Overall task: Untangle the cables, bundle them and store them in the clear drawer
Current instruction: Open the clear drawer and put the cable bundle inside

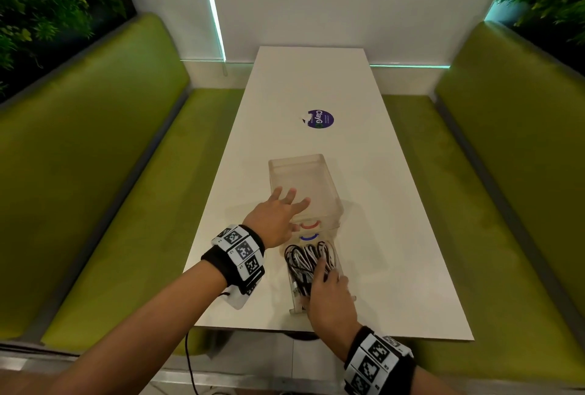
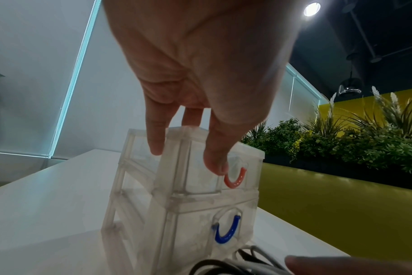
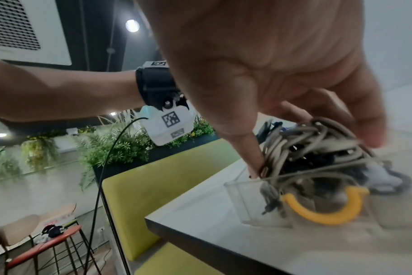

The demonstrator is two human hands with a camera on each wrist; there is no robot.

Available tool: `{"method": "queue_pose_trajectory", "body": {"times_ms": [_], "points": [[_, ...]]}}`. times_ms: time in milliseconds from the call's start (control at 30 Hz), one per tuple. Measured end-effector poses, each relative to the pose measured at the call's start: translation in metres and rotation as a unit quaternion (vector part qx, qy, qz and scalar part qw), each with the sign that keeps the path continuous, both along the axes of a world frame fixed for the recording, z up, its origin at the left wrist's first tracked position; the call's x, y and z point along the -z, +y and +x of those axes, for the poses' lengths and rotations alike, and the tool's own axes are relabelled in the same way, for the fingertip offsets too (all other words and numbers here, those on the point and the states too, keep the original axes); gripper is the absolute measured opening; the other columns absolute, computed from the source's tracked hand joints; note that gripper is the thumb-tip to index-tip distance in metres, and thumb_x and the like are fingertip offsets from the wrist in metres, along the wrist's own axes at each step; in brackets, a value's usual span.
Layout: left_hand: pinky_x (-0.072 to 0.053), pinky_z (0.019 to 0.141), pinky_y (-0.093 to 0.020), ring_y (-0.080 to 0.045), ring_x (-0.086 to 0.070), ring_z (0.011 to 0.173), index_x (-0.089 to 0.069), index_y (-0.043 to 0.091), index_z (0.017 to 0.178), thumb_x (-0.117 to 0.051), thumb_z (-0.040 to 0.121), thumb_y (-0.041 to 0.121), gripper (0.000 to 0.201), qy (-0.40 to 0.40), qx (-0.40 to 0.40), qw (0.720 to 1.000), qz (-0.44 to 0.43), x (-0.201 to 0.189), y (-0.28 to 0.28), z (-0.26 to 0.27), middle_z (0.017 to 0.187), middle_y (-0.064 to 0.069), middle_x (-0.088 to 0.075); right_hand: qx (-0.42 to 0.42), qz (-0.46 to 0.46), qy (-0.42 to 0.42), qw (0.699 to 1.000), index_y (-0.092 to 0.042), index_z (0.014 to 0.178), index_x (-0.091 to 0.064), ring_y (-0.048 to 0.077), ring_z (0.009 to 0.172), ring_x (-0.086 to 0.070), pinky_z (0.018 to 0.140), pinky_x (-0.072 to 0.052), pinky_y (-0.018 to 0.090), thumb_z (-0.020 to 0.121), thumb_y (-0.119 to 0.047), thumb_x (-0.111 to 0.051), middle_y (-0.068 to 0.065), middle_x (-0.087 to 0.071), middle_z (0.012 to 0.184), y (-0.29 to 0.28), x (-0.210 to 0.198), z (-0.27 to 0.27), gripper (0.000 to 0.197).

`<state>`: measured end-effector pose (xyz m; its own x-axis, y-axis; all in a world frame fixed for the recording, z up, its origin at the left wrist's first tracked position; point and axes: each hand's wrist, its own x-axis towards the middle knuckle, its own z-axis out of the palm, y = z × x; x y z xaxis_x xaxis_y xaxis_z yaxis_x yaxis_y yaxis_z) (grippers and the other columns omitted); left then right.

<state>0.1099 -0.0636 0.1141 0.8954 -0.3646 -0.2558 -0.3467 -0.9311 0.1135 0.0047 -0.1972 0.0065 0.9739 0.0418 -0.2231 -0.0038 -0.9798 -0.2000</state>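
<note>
Sticker point(image 1: 321, 119) on tabletop point(image 1: 395, 204): "ClayG", at 12 o'clock from the drawer unit point(image 1: 305, 185); smaller print unreadable.
Wrist tag label point(image 3: 177, 133): unreadable.

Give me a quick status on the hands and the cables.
Left hand open, steadying the clear drawer unit. Right hand pressing the bundled cables into the pulled-out bottom drawer. Drawer not yet shut; nothing blocking.
</note>
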Motion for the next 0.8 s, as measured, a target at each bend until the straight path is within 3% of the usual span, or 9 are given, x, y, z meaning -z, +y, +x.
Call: {"method": "queue_pose_trajectory", "body": {"times_ms": [67, 133, 200, 233, 333, 400, 500, 667, 800], "points": [[-0.036, 0.107, -0.046, -0.032, -0.002, 0.148, -0.014, 0.031, 0.151, -0.047, 0.098, 0.030, 0.063, 0.000, 0.001, 1.000, -0.004, 0.000, 0.000, 0.000, 0.161, -0.005, -0.009, -0.026, 0.002, -0.034, 0.999, 0.003, 0.112, -0.064, 0.030, 0.066, -0.065, 0.054, -0.056, 0.034, 0.027, -0.030, -0.095, 0.022, -0.067, 0.079, -0.003, 0.003, -0.001, 0.097], [-0.035, 0.107, -0.046, -0.032, -0.002, 0.148, -0.014, 0.031, 0.151, -0.047, 0.098, 0.030, 0.063, 0.001, 0.003, 1.000, -0.006, 0.001, 0.000, -0.001, 0.161, -0.005, -0.009, -0.076, -0.004, -0.065, 0.995, 0.003, 0.121, -0.053, 0.032, 0.081, -0.068, 0.066, -0.058, 0.036, 0.046, -0.033, -0.090, 0.024, -0.068, 0.096, -0.011, 0.006, -0.001, 0.091], [-0.035, 0.107, -0.045, -0.032, -0.002, 0.148, -0.014, 0.031, 0.151, -0.048, 0.098, 0.030, 0.063, -0.001, 0.006, 1.000, -0.005, 0.001, 0.000, -0.001, 0.161, -0.005, -0.009, -0.104, 0.009, -0.093, 0.990, 0.004, 0.129, -0.044, 0.038, 0.105, -0.064, 0.078, -0.058, 0.041, 0.075, -0.050, -0.063, 0.027, -0.060, 0.123, -0.020, 0.013, -0.002, 0.079], [-0.035, 0.107, -0.045, -0.031, -0.002, 0.148, -0.014, 0.031, 0.151, -0.048, 0.098, 0.030, 0.063, -0.002, 0.006, 1.000, -0.004, 0.001, 0.000, 0.000, 0.161, -0.005, -0.009, -0.104, 0.014, -0.087, 0.991, 0.004, 0.132, -0.043, 0.039, 0.115, -0.058, 0.084, -0.056, 0.043, 0.080, -0.063, -0.045, 0.026, -0.053, 0.133, -0.022, 0.015, -0.002, 0.085], [-0.036, 0.106, -0.046, -0.031, -0.003, 0.148, -0.015, 0.031, 0.151, -0.048, 0.098, 0.030, 0.062, -0.001, 0.006, 1.000, -0.001, -0.001, 0.000, 0.001, 0.161, -0.005, -0.010, -0.126, 0.001, -0.088, 0.988, -0.005, 0.145, -0.031, 0.042, 0.131, -0.041, 0.094, -0.044, 0.053, 0.072, -0.086, -0.022, 0.021, -0.039, 0.147, -0.022, 0.015, 0.003, 0.109], [-0.036, 0.106, -0.046, -0.032, -0.004, 0.148, -0.015, 0.031, 0.151, -0.048, 0.098, 0.030, 0.062, 0.001, 0.007, 1.000, 0.001, -0.002, 0.000, 0.001, 0.161, -0.005, -0.010, -0.170, -0.005, -0.105, 0.980, -0.016, 0.149, -0.026, 0.047, 0.132, -0.035, 0.100, -0.033, 0.062, 0.072, -0.087, -0.022, 0.021, -0.036, 0.149, -0.022, 0.014, 0.007, 0.105], [-0.035, 0.106, -0.045, -0.032, -0.003, 0.148, -0.014, 0.031, 0.151, -0.048, 0.098, 0.031, 0.062, 0.004, 0.010, 1.000, 0.004, -0.001, 0.001, 0.001, 0.161, -0.005, -0.009, -0.225, 0.008, -0.087, 0.970, -0.014, 0.146, -0.031, 0.049, 0.133, -0.034, 0.108, -0.017, 0.066, 0.078, -0.083, -0.022, 0.023, -0.036, 0.148, -0.027, 0.020, 0.013, 0.097], [-0.034, 0.107, -0.045, -0.033, -0.006, 0.147, -0.015, 0.030, 0.151, -0.047, 0.098, 0.032, 0.062, 0.004, 0.014, 1.000, 0.015, -0.006, 0.001, 0.000, 0.161, -0.006, -0.011, -0.254, 0.077, -0.061, 0.962, -0.009, 0.143, -0.037, 0.038, 0.138, -0.034, 0.107, -0.037, 0.053, 0.097, -0.055, -0.027, 0.018, -0.032, 0.151, -0.048, 0.028, 0.030, 0.066], [-0.033, 0.110, -0.046, -0.034, -0.008, 0.147, -0.017, 0.030, 0.151, -0.049, 0.097, 0.031, 0.062, 0.009, 0.010, 1.000, 0.009, -0.008, -0.001, 0.001, 0.160, -0.006, -0.014, -0.236, 0.072, -0.077, 0.966, -0.008, 0.142, -0.037, 0.041, 0.132, -0.041, 0.101, -0.042, 0.052, 0.091, -0.041, -0.041, 0.020, -0.040, 0.146, -0.036, 0.027, 0.029, 0.061]]}}
